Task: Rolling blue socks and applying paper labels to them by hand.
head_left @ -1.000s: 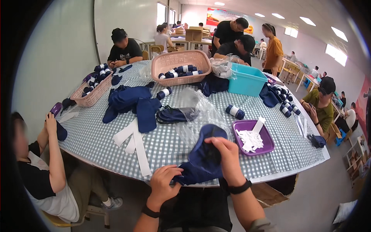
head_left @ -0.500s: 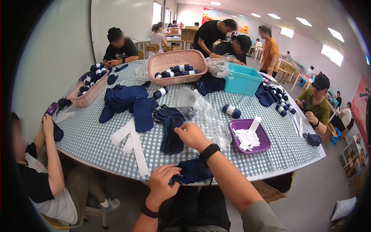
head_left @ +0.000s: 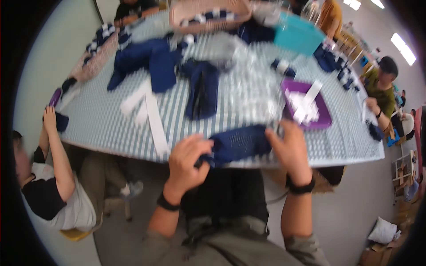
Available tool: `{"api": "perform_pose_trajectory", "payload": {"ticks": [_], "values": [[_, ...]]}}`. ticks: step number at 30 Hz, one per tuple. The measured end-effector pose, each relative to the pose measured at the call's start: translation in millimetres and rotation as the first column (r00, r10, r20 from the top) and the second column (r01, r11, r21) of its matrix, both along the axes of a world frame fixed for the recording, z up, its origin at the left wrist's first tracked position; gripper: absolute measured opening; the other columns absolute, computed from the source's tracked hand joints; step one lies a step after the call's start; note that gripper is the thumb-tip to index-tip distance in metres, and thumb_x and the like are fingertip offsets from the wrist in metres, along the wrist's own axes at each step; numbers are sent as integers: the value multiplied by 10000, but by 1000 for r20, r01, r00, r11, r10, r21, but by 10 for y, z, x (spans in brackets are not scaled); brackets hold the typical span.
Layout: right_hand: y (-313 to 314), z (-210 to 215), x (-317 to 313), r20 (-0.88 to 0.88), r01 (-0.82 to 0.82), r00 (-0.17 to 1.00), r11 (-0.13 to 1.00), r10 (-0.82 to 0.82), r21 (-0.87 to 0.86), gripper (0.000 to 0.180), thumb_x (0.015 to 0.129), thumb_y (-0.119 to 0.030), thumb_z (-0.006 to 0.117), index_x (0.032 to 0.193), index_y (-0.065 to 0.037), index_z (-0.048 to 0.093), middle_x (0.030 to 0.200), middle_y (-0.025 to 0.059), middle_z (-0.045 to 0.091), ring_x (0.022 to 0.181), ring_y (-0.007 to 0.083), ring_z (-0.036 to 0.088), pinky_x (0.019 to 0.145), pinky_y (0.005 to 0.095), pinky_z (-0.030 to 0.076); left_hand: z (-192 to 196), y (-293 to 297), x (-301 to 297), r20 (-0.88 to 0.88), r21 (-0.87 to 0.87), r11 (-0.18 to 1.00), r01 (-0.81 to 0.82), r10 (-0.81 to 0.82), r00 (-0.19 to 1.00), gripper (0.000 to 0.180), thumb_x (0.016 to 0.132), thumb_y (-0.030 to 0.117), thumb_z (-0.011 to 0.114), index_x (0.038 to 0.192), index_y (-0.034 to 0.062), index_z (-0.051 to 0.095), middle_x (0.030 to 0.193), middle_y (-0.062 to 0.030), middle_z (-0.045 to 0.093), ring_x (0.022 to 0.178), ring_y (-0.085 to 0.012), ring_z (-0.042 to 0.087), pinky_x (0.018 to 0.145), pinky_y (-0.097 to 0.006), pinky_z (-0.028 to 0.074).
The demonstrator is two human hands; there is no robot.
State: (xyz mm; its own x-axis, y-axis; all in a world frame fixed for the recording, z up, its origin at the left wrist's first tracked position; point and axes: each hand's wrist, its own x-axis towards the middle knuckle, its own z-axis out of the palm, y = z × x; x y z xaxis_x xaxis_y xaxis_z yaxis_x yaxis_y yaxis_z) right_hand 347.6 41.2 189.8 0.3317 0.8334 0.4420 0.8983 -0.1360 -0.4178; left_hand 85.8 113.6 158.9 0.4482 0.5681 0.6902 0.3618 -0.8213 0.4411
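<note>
A navy fabric piece (head_left: 242, 144) stretches between my hands at the near edge of the table. My left hand (head_left: 188, 159) grips its left end, fingers curled over the cloth. At the other end my right hand (head_left: 290, 150) holds the edge, thumb against the fabric; motion blurs its fingers. Just beyond lies another elongated navy fabric piece (head_left: 203, 91), flat on the table. White paper strips (head_left: 155, 122) fan out beyond my left hand. A purple tray (head_left: 320, 119) with short white paper pieces stands beyond my right hand.
Clear plastic film (head_left: 253, 84) covers the table's middle. A navy fabric pile (head_left: 142, 62) lies to its left, a banded navy roll (head_left: 283, 68) to its right. A pink basket (head_left: 175, 24) and turquoise bin (head_left: 298, 37) stand at the back. People sit at both sides, one close on the left.
My right hand has left the navy piece lying on the table and come back to the right end of the one my left hand holds. The view has tilted downward.
</note>
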Motion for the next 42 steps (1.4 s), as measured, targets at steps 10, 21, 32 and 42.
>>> {"api": "perform_pose_trajectory", "payload": {"ticks": [10, 21, 32, 42], "values": [[209, 160, 33, -333, 13, 934, 942, -131, -335, 363, 767, -317, 751, 953, -6, 726, 768, 103, 685, 714, 244, 668, 672, 350, 510, -61, -27, -100, -23, -30, 999, 31, -32, 999, 196, 654, -10, 682, 829, 56, 626, 1073, -82, 711, 1220, -392, 551, 982, -455, 459], [181, 190, 41, -450, -136, 893, 944, -15, -301, 215, 729, -143, 771, 779, 37, 665, 640, 58, 629, 580, 101, 550, 556, 266, 419, -35, -89, -121, -49, 48, 998, 48, -46, 998, 186, 637, -4, 657, 806, 71, 632, 1084, -67, 700, 1216, -388, 562, 934, -431, 489], [291, 234, 136, -602, -198, 779, 980, 176, 31, 283, 762, -63, 758, 1011, 30, 663, 726, 58, 698, 666, 64, 615, 604, 198, 468, 24, -260, 7, -40, 115, 978, 177, -173, 984, 191, 636, 10, 676, 818, 49, 631, 990, -78, 723, 1112, -365, 634, 875, -423, 524], [-68, 339, -232, -448, -318, 834, 944, 322, 87, 217, 855, -125, 700, 1037, -8, 683, 1037, 102, 707, 973, 212, 659, 896, 355, 489, -57, -310, 241, -40, 41, 991, 129, -127, 991, 263, 592, -9, 654, 847, 53, 642, 886, -63, 691, 1026, -309, 655, 793, -411, 504]]}}
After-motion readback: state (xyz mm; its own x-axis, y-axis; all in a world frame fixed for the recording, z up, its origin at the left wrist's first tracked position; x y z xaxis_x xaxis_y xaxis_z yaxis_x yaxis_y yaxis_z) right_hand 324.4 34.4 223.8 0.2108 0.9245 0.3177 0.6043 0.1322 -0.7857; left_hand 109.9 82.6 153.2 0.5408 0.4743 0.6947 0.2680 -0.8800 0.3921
